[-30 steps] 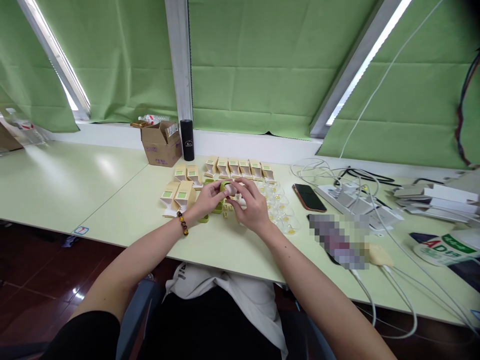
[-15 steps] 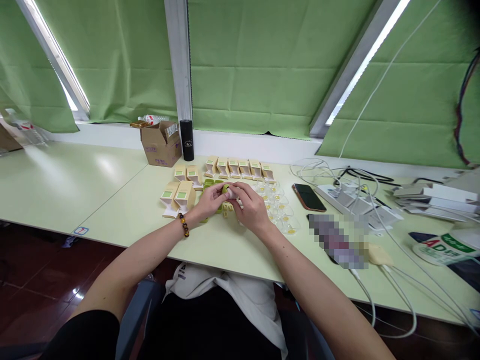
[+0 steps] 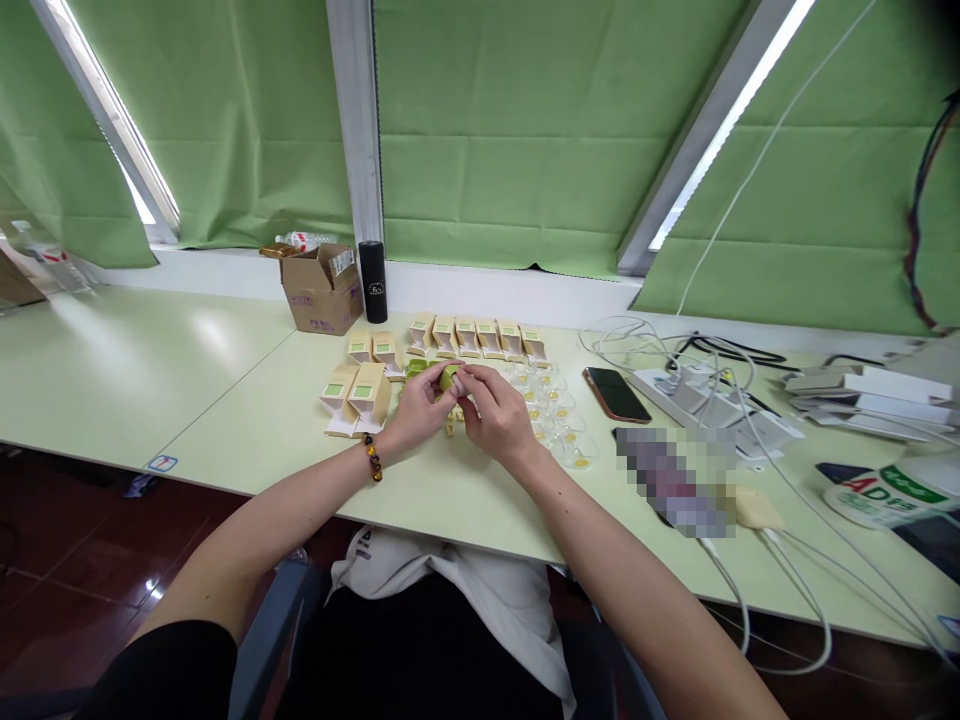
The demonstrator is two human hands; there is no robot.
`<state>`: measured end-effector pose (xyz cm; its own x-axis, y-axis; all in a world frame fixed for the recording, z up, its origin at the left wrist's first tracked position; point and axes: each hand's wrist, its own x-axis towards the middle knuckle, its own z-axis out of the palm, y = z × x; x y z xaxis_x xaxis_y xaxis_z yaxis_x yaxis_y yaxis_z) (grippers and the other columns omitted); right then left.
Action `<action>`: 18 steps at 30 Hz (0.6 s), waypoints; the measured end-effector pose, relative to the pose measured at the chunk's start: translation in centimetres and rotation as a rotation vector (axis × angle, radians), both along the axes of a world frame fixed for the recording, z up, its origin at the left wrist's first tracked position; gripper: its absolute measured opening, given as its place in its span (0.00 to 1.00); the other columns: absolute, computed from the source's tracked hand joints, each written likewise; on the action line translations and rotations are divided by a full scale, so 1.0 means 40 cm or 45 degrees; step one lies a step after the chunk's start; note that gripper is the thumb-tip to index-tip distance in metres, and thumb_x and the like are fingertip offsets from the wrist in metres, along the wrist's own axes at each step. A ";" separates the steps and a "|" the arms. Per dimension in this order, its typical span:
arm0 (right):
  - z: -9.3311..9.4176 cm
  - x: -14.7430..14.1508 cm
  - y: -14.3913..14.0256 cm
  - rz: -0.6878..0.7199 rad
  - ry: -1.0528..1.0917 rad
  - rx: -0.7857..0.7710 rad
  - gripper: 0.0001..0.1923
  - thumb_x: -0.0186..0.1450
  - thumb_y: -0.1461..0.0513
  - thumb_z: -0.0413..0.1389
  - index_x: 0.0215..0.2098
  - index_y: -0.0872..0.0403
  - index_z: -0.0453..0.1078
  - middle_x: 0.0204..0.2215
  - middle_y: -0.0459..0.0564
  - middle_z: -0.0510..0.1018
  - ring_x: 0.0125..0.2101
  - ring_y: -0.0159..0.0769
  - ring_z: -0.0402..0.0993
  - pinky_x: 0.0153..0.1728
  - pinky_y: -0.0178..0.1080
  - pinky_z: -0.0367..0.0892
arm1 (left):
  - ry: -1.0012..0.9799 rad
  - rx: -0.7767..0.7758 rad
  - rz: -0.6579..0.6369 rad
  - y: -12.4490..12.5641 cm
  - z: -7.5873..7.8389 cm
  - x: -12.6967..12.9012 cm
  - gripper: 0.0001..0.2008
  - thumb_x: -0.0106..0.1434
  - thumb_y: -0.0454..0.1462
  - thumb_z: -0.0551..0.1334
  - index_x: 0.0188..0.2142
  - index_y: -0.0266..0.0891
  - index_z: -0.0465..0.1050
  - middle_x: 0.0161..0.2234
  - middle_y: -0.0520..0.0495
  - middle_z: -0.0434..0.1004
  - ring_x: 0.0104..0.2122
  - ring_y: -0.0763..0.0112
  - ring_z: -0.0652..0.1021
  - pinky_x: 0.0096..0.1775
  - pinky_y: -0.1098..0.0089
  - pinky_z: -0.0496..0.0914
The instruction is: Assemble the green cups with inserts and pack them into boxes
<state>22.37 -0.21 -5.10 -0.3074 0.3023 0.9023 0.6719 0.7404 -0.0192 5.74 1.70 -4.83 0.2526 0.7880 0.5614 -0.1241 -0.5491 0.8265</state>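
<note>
On the pale green desk (image 3: pixel 247 410), both hands pinch a small green piece (image 3: pixel 450 377); a steady left hand (image 3: pixel 420 408) helps the right hand (image 3: pixel 491 415).

Small round green piece (image 3: pixel 449 377), pinched between the fingertips of both hands just above a pale green table (image 3: pixel 247 420).

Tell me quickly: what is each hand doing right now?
Left hand: closed on the small green piece.
Right hand: fingers pinched on the same green piece.
</note>
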 end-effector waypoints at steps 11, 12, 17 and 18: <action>0.008 -0.011 -0.008 0.020 -0.012 -0.075 0.23 0.76 0.65 0.47 0.66 0.52 0.69 0.55 0.64 0.79 0.57 0.50 0.79 0.53 0.52 0.80 | 0.069 0.007 -0.127 -0.002 0.008 -0.011 0.32 0.66 0.57 0.68 0.60 0.37 0.72 0.56 0.35 0.79 0.55 0.57 0.79 0.58 0.60 0.73; 0.005 -0.013 -0.008 0.028 -0.017 -0.089 0.23 0.76 0.65 0.47 0.67 0.52 0.68 0.56 0.64 0.79 0.57 0.50 0.78 0.54 0.53 0.80 | 0.071 -0.003 -0.103 -0.001 0.007 -0.010 0.33 0.65 0.57 0.69 0.59 0.37 0.72 0.54 0.36 0.79 0.53 0.58 0.79 0.57 0.60 0.74; -0.010 -0.016 -0.003 0.027 0.009 -0.136 0.25 0.76 0.64 0.48 0.70 0.53 0.65 0.57 0.65 0.77 0.59 0.52 0.76 0.58 0.58 0.78 | 0.061 -0.072 -0.074 0.009 0.011 -0.007 0.30 0.62 0.58 0.71 0.49 0.35 0.76 0.42 0.42 0.80 0.42 0.64 0.78 0.47 0.66 0.73; -0.012 -0.016 -0.003 0.023 0.019 -0.148 0.25 0.76 0.64 0.48 0.70 0.53 0.65 0.57 0.65 0.77 0.59 0.53 0.76 0.59 0.58 0.77 | 0.045 -0.082 -0.098 0.011 0.011 -0.008 0.30 0.61 0.58 0.72 0.48 0.35 0.76 0.40 0.43 0.80 0.41 0.65 0.77 0.46 0.66 0.72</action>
